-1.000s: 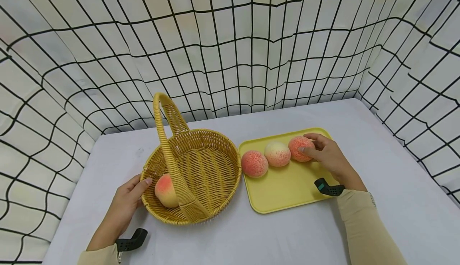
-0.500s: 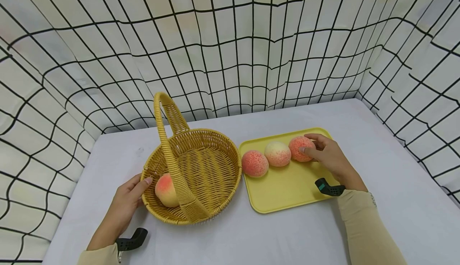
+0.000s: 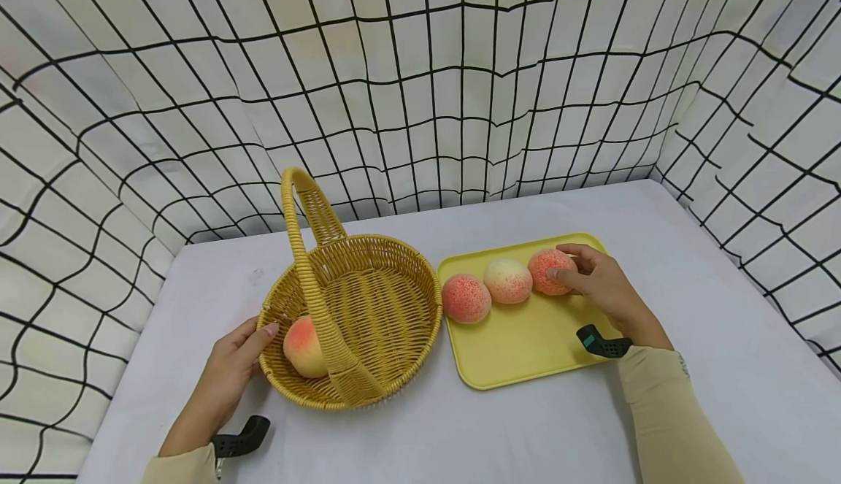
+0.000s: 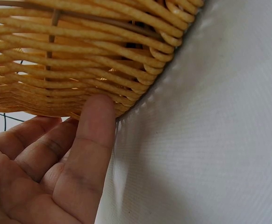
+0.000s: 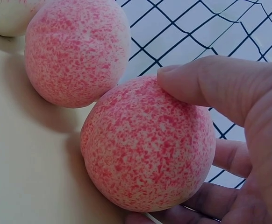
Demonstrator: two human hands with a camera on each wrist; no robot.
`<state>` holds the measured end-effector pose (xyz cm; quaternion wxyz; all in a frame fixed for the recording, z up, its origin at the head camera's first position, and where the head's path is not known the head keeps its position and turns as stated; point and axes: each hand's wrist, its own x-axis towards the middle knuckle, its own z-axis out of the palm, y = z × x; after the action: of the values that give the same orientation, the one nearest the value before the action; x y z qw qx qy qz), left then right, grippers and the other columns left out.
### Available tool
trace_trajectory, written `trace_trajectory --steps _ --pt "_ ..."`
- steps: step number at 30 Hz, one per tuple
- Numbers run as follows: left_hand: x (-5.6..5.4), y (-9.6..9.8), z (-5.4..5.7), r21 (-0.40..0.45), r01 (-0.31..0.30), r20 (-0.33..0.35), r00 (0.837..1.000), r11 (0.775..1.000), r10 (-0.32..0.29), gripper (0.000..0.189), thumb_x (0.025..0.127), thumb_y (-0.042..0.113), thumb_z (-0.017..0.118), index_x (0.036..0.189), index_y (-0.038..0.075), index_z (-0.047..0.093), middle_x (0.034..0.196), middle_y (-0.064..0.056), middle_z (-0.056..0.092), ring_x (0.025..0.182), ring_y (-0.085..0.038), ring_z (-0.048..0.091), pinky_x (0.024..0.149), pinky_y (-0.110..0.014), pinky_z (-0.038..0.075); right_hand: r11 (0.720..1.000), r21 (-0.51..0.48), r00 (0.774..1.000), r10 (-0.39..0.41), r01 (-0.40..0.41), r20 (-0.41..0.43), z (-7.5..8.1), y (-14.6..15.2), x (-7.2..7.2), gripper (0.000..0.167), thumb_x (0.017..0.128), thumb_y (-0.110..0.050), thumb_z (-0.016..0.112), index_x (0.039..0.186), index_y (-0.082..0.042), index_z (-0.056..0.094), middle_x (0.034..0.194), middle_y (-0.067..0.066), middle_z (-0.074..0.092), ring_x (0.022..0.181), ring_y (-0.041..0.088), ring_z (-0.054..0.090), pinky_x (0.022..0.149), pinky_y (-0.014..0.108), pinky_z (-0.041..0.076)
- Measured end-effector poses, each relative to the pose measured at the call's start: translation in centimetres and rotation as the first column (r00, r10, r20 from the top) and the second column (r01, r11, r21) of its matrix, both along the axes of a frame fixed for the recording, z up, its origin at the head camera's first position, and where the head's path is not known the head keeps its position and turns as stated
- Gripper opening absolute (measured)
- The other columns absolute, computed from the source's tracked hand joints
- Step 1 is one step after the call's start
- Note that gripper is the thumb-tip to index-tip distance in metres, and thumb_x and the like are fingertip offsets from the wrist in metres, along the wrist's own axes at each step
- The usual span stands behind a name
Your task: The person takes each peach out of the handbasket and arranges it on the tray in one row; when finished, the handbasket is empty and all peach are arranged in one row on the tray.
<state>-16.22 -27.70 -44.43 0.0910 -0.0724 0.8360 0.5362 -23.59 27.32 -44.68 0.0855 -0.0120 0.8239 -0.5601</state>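
Observation:
A round wicker basket with a tall arched handle stands on the left, and one peach lies inside it. My left hand holds the basket's left rim, with the thumb over the edge; in the left wrist view its fingers lie against the woven wall. To the right, a yellow tray bears three speckled peaches in a row. My right hand grips the rightmost peach, thumb on one side and fingers on the other. In the right wrist view this peach touches its neighbour.
On the tray, a pale peach sits in the middle and a redder one at the left, close to the basket. White cloth covers the table. Black netting over white sheeting stands behind and at both sides.

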Motion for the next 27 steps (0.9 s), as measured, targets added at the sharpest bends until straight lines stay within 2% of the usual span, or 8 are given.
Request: trace_trajectory --steps 27 --pt "-0.07 -0.07 -0.03 0.007 0.01 -0.009 1.0 1.0 -0.01 0.068 0.111 0.046 0.045 0.158 -0.003 0.037 0.151 -0.029 0.049 0.102 0.008 0.063 0.084 -0.017 0.055 1.0 -0.013 1.0 0.018 -0.018 -0.013 -0.22 0.15 -0.04 0.064 0.103 -0.027 0.068 0.156 -0.003 0.041 0.14 0.023 0.056 0.103 0.009 0.063 0.085 0.027 0.058"
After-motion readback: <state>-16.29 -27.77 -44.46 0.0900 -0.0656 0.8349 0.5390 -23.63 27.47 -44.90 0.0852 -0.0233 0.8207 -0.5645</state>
